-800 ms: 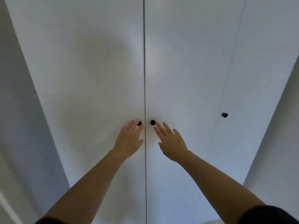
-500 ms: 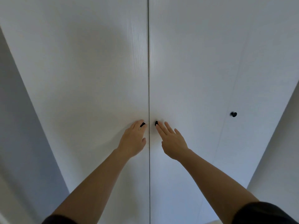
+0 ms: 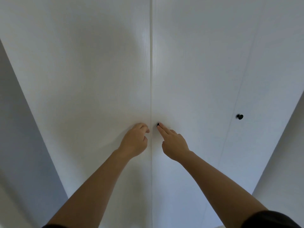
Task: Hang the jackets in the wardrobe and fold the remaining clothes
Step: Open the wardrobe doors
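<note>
1. While both wardrobe (image 3: 197, 51) doors are closed, the person's two bare hands sit low on either side of the centre seam (image 3: 150, 71), the thin vertical line where the doors meet.
2. Just left of the seam, the left hand (image 3: 134, 140) has its fingers curled in tight against the left door (image 3: 92, 71). They appear to pinch a left knob, which is hidden beneath them.
3. Just right of the seam, the right hand (image 3: 174, 145) lies with two fingers straight. Their tips rest on the small black right knob (image 3: 158, 124) without closing round it; the thumb cannot be seen.
4. Risk: if the person pulls now, the straight right fingers would likely slide off the small knob, so only the left door swings.
5. Risk: the hands are nearly touching across the seam, so one door opening first could catch the other hand's knuckles.
6. Risk: the head is close to the doors, which may swing toward it.
7. Far right of the seam, a second black knob (image 3: 239, 116) marks another door.
8. Orientation: the wardrobe stands upright, its flat white front facing the person. Its long axis is vertical, parallel to the seam.
9. No jackets or other clothes are in view.
</note>
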Motion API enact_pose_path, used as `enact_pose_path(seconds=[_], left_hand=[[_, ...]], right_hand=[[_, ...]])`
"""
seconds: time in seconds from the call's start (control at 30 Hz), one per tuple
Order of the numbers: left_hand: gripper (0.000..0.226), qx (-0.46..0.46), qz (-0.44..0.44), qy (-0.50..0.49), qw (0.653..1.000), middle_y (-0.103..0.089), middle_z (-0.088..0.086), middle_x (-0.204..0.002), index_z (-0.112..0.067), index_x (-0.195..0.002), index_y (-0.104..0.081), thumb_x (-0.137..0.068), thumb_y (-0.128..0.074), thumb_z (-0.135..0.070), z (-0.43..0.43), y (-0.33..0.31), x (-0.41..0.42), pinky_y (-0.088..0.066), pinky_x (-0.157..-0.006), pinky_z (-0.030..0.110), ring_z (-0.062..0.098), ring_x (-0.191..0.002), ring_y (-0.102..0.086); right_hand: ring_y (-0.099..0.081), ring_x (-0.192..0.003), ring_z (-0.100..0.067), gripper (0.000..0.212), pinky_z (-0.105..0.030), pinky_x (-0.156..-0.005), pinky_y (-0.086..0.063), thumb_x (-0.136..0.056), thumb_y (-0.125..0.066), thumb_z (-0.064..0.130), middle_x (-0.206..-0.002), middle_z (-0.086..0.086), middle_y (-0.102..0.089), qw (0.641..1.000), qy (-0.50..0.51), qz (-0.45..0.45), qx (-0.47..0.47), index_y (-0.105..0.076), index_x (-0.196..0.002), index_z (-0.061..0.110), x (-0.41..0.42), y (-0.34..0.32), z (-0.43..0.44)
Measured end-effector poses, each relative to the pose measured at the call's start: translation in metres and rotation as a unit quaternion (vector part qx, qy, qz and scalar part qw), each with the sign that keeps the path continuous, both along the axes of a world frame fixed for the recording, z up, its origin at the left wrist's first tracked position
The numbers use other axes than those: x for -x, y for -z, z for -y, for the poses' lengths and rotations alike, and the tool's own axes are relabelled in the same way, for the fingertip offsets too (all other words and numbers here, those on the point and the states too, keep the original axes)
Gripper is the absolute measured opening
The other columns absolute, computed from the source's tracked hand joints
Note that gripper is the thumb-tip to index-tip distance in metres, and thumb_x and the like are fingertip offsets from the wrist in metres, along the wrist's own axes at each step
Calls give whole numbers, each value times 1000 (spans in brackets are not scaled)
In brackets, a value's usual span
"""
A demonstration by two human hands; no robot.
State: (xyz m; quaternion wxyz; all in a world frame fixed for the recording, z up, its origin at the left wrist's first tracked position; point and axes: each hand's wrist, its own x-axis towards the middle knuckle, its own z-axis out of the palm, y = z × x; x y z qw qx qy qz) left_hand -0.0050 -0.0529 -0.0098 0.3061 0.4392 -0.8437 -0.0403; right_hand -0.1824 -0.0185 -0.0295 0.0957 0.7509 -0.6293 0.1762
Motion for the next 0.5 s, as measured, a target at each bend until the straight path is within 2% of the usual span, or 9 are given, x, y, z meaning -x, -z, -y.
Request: enact_pose_path(seconds=[0.07, 0.1, 0.17, 0.23, 0.3, 0.37, 0.43, 0.5], left_hand=[[37, 3, -5, 13, 1000, -54, -4, -123, -11, -113, -61, -83, -43, 2, -8, 1, -5, -39, -98, 25, 13, -116, -48], [38, 0, -12, 21, 1000, -54, -4, -124, -11, -113, -61, -83, -43, 3, -13, 1, -7, -39, -98, 24, 12, -116, -48], [39, -8, -33, 38, 999, -55, -4, -120, -12, -111, -61, -82, -42, 5, -21, 2, -13, -40, -97, 24, 11, -112, -50], [38, -22, -56, 56, 997, -56, -6, -114, -14, -108, -60, -81, -42, 5, -29, 1, -19, -43, -94, 25, 9, -107, -52], [33, -38, -59, 56, 996, -57, -11, -108, -19, -107, -59, -83, -45, -1, -34, -3, -24, -46, -91, 27, 5, -101, -53], [23, -10, -58, 35, 998, -58, -11, -103, -21, -102, -59, -86, -50, -8, -39, -11, -24, -48, -85, 31, 5, -96, -53], [17, 82, -73, -1, 994, -56, -6, -104, -16, -96, -61, -84, -54, -7, -43, -20, -19, -50, -79, 34, 10, -98, -51], [19, 163, -100, -37, 981, -53, 1, -117, -12, -98, -62, -80, -59, -6, -45, -32, -11, -49, -85, 37, 17, -109, -50]], right_hand=[[-24, -142, -14, 67, -32, -100, -41, -94, -46, 15, -161, 12, -7, 998, -23, 63, -17, -13, -153, 22, -2, 0, -2], [-22, -144, -12, 66, -31, -106, -37, -96, -48, 17, -160, 10, -13, 991, -38, 125, -27, -16, -153, 21, -6, 2, -3], [-35, -138, -13, 60, -25, -110, -32, -96, -52, 16, -153, 2, -35, 951, -67, 297, -53, -28, -150, 17, -19, 6, -6], [-54, -121, -14, 47, -25, -105, -40, -93, -55, 10, -133, -3, -58, 896, -71, 430, -84, -47, -139, 15, -30, 8, -8], [-62, -107, -19, 33, -35, -99, -47, -90, -57, 8, -113, -5, -68, 884, -51, 454, -96, -62, -122, 12, -33, 8, -8], [-63, -101, -24, 24, -37, -95, -49, -89, -59, 9, -104, -8, -70, 887, -29, 450, -99, -66, -112, 10, -32, 7, -7], [-63, -100, -24, 21, -36, -93, -50, -88, -60, 10, -101, -9, -70, 887, -22, 451, -97, -67, -108, 8, -32, 7, -6], [-63, -99, -22, 22, -34, -94, -49, -88, -60, 9, -102, -6, -71, 883, -24, 459, -98, -67, -109, 9, -33, 7, -6]])
